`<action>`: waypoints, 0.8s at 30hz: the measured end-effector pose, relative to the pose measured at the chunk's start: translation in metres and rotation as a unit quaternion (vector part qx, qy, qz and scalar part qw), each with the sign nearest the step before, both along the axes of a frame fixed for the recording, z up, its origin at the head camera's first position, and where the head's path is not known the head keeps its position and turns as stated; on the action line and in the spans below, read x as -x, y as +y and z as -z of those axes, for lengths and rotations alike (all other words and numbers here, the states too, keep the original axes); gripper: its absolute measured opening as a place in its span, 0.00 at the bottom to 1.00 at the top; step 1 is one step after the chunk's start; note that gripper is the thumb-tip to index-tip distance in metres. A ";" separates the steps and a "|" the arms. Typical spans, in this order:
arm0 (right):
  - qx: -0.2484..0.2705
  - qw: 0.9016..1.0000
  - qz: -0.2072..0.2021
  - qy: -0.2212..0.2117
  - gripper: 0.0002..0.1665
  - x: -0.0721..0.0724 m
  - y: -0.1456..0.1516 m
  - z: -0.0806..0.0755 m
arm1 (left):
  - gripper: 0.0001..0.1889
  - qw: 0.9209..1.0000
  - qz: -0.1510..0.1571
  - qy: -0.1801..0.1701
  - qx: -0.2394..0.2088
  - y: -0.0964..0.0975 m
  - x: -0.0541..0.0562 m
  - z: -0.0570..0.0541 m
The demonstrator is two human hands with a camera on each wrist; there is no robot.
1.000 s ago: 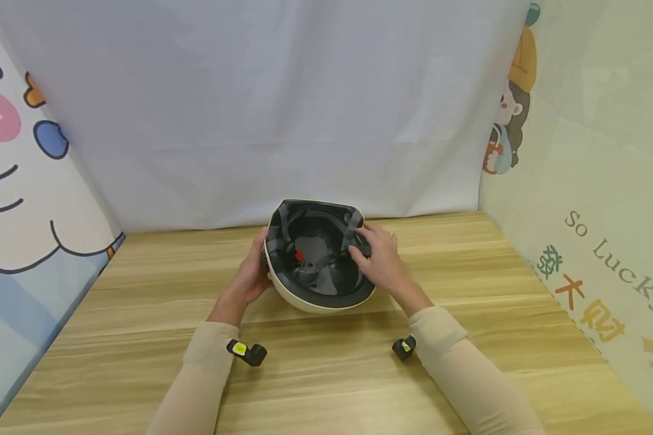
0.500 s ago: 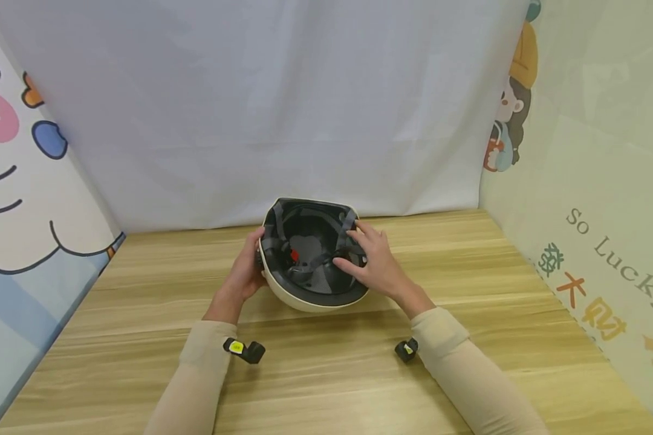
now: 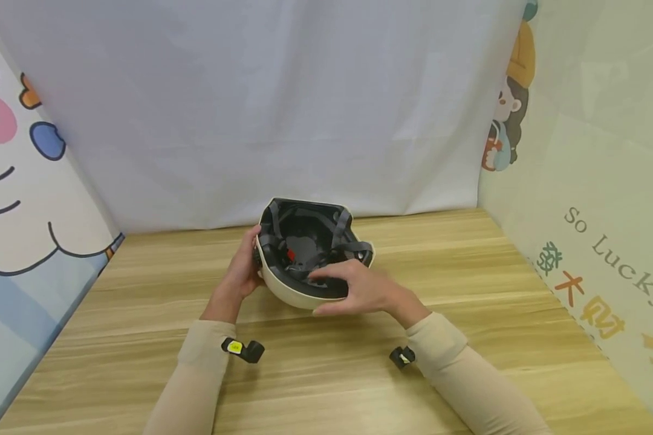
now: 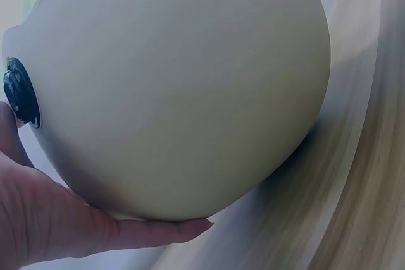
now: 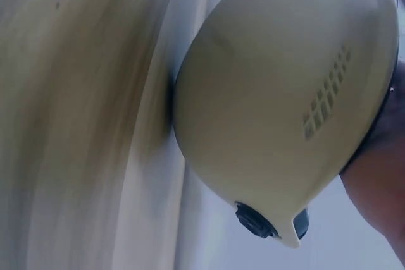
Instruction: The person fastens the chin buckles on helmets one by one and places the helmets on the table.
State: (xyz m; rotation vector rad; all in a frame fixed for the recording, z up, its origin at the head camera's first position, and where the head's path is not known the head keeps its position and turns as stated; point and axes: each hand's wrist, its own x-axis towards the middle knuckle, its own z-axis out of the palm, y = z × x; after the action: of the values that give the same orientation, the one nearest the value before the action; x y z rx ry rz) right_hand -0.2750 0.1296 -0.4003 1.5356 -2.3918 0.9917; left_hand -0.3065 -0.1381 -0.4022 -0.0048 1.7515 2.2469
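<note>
Cream sleeves (image 3: 190, 386) – wide folded cuffs (image 3: 438, 338), black wrist cameras (image 3: 254, 351), yellow sticker (image 3: 235, 347) on the left

Viewed from here, I read "So Lucky" (image 3: 617, 257) above "發大财" (image 3: 572, 290) on the right wall (image 3: 588, 133); yellow label (image 3: 235, 347) on left wrist camera (image 3: 254, 351): too small to read

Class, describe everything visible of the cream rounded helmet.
The cream, rounded, hard-looking helmet tilts, opening upward, apparently resting on the yellowish wood-grain table. Inside: black lining, grey straps, a small red patch. Outside: smooth shell, lattice vents, round black fittings. The bare left hand holds its side; the bare right hand is at the near rim, contact unclear.
</note>
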 end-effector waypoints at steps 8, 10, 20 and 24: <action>0.046 0.999 -0.008 0.004 0.18 0.001 -0.004 0.006 | 0.41 0.999 -0.026 -0.002 0.027 -0.001 -0.001 -0.005; 0.069 0.997 -0.003 -0.017 0.17 0.001 -0.002 0.007 | 0.42 0.999 -0.030 0.006 0.038 0.000 -0.002 -0.005; 0.130 0.984 0.057 -0.106 0.17 -0.002 0.005 0.005 | 0.42 0.993 -0.044 0.111 0.002 0.007 0.000 0.008; 0.149 0.979 0.058 -0.123 0.16 0.004 0.008 0.012 | 0.46 0.990 -0.060 0.118 -0.039 0.010 0.003 0.018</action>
State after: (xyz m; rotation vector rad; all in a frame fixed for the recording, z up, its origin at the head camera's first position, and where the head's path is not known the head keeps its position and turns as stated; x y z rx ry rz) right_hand -0.2791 0.1377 -0.4119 1.2176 -2.3127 1.5090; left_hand -0.3098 -0.1279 -0.4205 0.1852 1.8202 2.4906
